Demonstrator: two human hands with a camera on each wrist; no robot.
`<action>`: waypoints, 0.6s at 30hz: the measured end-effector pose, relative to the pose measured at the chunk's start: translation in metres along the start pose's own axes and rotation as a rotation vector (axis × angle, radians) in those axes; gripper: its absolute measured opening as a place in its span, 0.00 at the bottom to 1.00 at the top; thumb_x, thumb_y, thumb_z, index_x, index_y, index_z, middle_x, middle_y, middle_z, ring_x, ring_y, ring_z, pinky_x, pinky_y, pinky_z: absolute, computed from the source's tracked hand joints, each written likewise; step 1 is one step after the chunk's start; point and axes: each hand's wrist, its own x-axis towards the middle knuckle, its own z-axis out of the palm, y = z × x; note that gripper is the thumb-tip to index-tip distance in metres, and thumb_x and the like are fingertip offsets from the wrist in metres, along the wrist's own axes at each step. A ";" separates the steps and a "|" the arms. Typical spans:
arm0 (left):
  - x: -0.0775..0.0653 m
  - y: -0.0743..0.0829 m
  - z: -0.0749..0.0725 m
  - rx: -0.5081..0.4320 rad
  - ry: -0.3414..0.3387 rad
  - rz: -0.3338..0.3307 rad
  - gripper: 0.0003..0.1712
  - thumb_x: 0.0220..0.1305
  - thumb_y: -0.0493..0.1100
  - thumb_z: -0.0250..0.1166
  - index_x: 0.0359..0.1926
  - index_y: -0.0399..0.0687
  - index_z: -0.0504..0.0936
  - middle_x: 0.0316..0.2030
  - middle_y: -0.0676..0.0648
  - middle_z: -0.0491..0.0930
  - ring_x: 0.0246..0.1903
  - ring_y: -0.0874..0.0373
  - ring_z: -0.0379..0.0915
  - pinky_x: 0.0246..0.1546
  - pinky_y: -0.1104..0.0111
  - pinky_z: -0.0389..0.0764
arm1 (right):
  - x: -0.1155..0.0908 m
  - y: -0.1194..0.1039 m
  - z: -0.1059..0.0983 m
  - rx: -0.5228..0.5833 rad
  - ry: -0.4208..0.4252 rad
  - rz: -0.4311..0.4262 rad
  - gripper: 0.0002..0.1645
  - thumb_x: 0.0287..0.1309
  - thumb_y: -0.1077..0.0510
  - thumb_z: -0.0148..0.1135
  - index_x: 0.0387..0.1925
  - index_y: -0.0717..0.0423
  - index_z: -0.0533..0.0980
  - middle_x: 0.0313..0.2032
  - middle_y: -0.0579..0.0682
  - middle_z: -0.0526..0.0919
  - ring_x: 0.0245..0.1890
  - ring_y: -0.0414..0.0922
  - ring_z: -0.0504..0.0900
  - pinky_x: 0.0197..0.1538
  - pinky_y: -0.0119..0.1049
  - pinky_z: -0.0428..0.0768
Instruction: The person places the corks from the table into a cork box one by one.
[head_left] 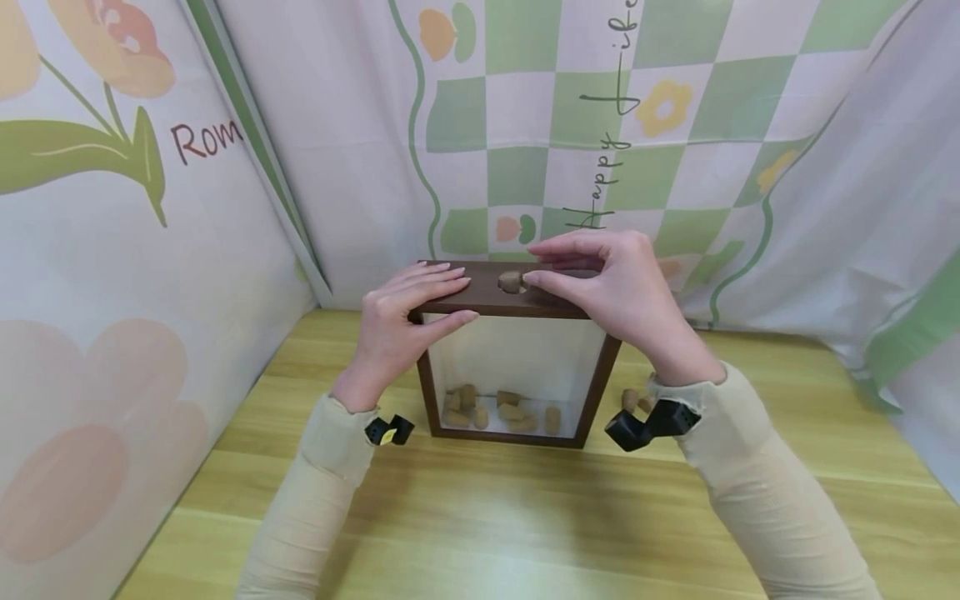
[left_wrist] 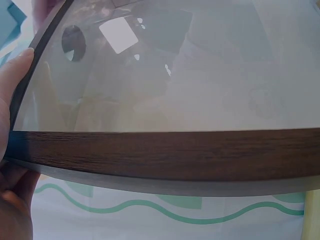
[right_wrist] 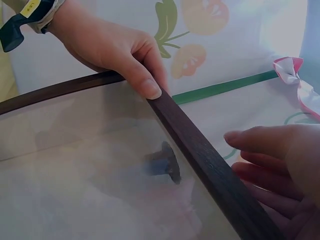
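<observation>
A brown wooden frame box [head_left: 427, 379] with a clear front stands upright on the table. Several corks [head_left: 512, 412] lie at its bottom. In the head view one cork [head_left: 511, 282] sits in the round hole on the top; through the pane in the right wrist view, that cork [right_wrist: 159, 165] pokes inside. My left hand [head_left: 401, 312] grips the top left corner, fingers over the top and thumb at the front edge. Just right of the hole is my right hand [head_left: 618, 279], thumb beside the cork. Its thumb and fingers stand apart in the right wrist view, with nothing between them.
A few loose corks [head_left: 630, 400] lie on the wooden table [head_left: 480, 517] right of the box, partly behind my right wrist. A patterned cloth [head_left: 525, 108] hangs behind the box, and a flower-printed panel [head_left: 97, 275] stands at the left.
</observation>
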 end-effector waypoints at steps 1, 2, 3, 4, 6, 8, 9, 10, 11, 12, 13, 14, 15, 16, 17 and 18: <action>0.000 0.000 0.000 0.000 0.000 -0.001 0.25 0.50 0.41 0.83 0.51 0.42 0.90 0.50 0.46 0.86 0.55 0.54 0.81 0.65 0.59 0.73 | 0.000 0.000 0.000 0.002 0.002 0.003 0.17 0.56 0.58 0.78 0.47 0.55 0.88 0.44 0.47 0.89 0.41 0.40 0.88 0.43 0.30 0.86; 0.000 0.000 0.000 0.001 0.000 -0.001 0.25 0.50 0.41 0.83 0.51 0.42 0.90 0.50 0.46 0.86 0.55 0.54 0.81 0.65 0.59 0.73 | -0.001 0.000 -0.001 0.006 0.005 0.008 0.17 0.56 0.57 0.79 0.47 0.55 0.88 0.44 0.47 0.89 0.42 0.40 0.88 0.44 0.30 0.86; 0.000 0.000 0.000 0.002 -0.001 -0.002 0.25 0.50 0.41 0.83 0.51 0.42 0.90 0.50 0.46 0.86 0.55 0.54 0.81 0.65 0.59 0.73 | -0.001 -0.001 -0.001 0.012 0.008 0.011 0.18 0.56 0.56 0.79 0.48 0.55 0.88 0.45 0.47 0.89 0.43 0.40 0.88 0.45 0.30 0.86; 0.000 0.000 0.000 0.002 -0.001 -0.002 0.25 0.50 0.42 0.83 0.50 0.42 0.90 0.50 0.46 0.86 0.54 0.54 0.81 0.65 0.59 0.73 | -0.002 -0.001 -0.001 0.017 0.010 0.015 0.18 0.56 0.56 0.79 0.48 0.55 0.88 0.45 0.48 0.89 0.43 0.40 0.88 0.45 0.30 0.85; 0.000 0.000 0.000 0.003 -0.001 -0.001 0.25 0.50 0.41 0.83 0.50 0.42 0.90 0.50 0.46 0.86 0.54 0.54 0.81 0.65 0.59 0.73 | -0.004 -0.003 -0.003 0.028 0.018 0.028 0.18 0.56 0.55 0.79 0.48 0.55 0.88 0.46 0.47 0.88 0.44 0.41 0.88 0.46 0.30 0.85; 0.000 0.000 0.000 0.003 -0.001 0.001 0.25 0.50 0.41 0.83 0.50 0.42 0.90 0.50 0.46 0.86 0.54 0.53 0.81 0.65 0.59 0.73 | -0.006 -0.005 -0.005 0.030 0.029 0.040 0.19 0.56 0.54 0.79 0.49 0.53 0.88 0.46 0.47 0.88 0.44 0.40 0.88 0.46 0.30 0.85; 0.000 0.000 0.000 0.002 -0.001 0.002 0.24 0.50 0.41 0.83 0.50 0.42 0.90 0.50 0.46 0.86 0.55 0.53 0.81 0.65 0.59 0.73 | -0.007 -0.006 -0.006 0.028 0.037 0.044 0.19 0.55 0.54 0.79 0.49 0.52 0.88 0.46 0.47 0.88 0.44 0.40 0.88 0.46 0.30 0.85; 0.000 0.000 0.000 0.002 -0.001 0.004 0.24 0.50 0.41 0.83 0.50 0.42 0.90 0.50 0.46 0.86 0.55 0.53 0.81 0.65 0.59 0.73 | -0.009 -0.006 -0.007 0.028 0.045 0.050 0.19 0.55 0.54 0.79 0.49 0.51 0.88 0.46 0.46 0.88 0.44 0.40 0.88 0.46 0.30 0.85; 0.000 0.000 0.000 0.001 -0.001 0.005 0.24 0.50 0.41 0.83 0.50 0.42 0.90 0.50 0.46 0.86 0.55 0.53 0.81 0.65 0.59 0.73 | -0.010 -0.006 -0.008 0.026 0.055 0.054 0.19 0.55 0.53 0.79 0.49 0.51 0.88 0.47 0.46 0.88 0.44 0.40 0.88 0.46 0.30 0.85; 0.000 0.000 0.000 0.001 -0.001 0.006 0.24 0.50 0.41 0.83 0.50 0.42 0.90 0.50 0.45 0.86 0.55 0.53 0.81 0.65 0.59 0.73 | -0.012 -0.006 -0.010 0.023 0.065 0.060 0.19 0.55 0.52 0.79 0.49 0.49 0.88 0.47 0.45 0.88 0.44 0.40 0.88 0.46 0.29 0.85; 0.000 0.000 0.000 0.001 -0.001 0.007 0.24 0.50 0.41 0.83 0.50 0.41 0.90 0.50 0.45 0.86 0.55 0.53 0.81 0.65 0.59 0.73 | -0.014 -0.006 -0.011 0.014 0.074 0.063 0.19 0.55 0.51 0.79 0.49 0.48 0.88 0.47 0.45 0.88 0.44 0.40 0.88 0.46 0.29 0.85; 0.000 0.000 0.000 0.000 0.000 0.009 0.24 0.50 0.41 0.83 0.50 0.41 0.90 0.50 0.45 0.86 0.55 0.53 0.81 0.65 0.59 0.73 | -0.015 -0.005 -0.013 0.007 0.085 0.067 0.19 0.55 0.51 0.79 0.49 0.48 0.88 0.47 0.44 0.88 0.45 0.40 0.88 0.47 0.29 0.84; 0.000 0.000 0.000 0.001 0.000 0.010 0.24 0.50 0.41 0.83 0.50 0.41 0.90 0.50 0.45 0.86 0.55 0.53 0.81 0.65 0.59 0.73 | -0.017 -0.004 -0.015 0.005 0.092 0.078 0.19 0.55 0.50 0.79 0.49 0.47 0.88 0.47 0.44 0.88 0.46 0.41 0.87 0.48 0.28 0.84; 0.000 -0.001 0.000 0.001 0.001 0.012 0.24 0.50 0.41 0.82 0.50 0.41 0.90 0.50 0.45 0.86 0.55 0.52 0.81 0.65 0.59 0.73 | -0.019 -0.003 -0.017 0.002 0.100 0.090 0.20 0.55 0.49 0.79 0.50 0.46 0.88 0.47 0.44 0.88 0.47 0.41 0.87 0.49 0.28 0.83; 0.000 -0.001 0.000 0.001 0.001 0.013 0.24 0.50 0.41 0.83 0.50 0.41 0.90 0.50 0.45 0.86 0.55 0.52 0.81 0.65 0.59 0.73 | -0.020 -0.002 -0.020 -0.002 0.110 0.103 0.20 0.55 0.49 0.79 0.50 0.46 0.88 0.48 0.44 0.88 0.47 0.41 0.87 0.49 0.27 0.83; 0.000 -0.001 0.000 0.000 0.001 0.014 0.24 0.50 0.41 0.83 0.50 0.41 0.89 0.50 0.45 0.86 0.54 0.52 0.81 0.65 0.59 0.73 | -0.022 0.000 -0.022 -0.007 0.121 0.116 0.21 0.55 0.48 0.79 0.50 0.46 0.88 0.48 0.45 0.88 0.48 0.41 0.86 0.50 0.26 0.82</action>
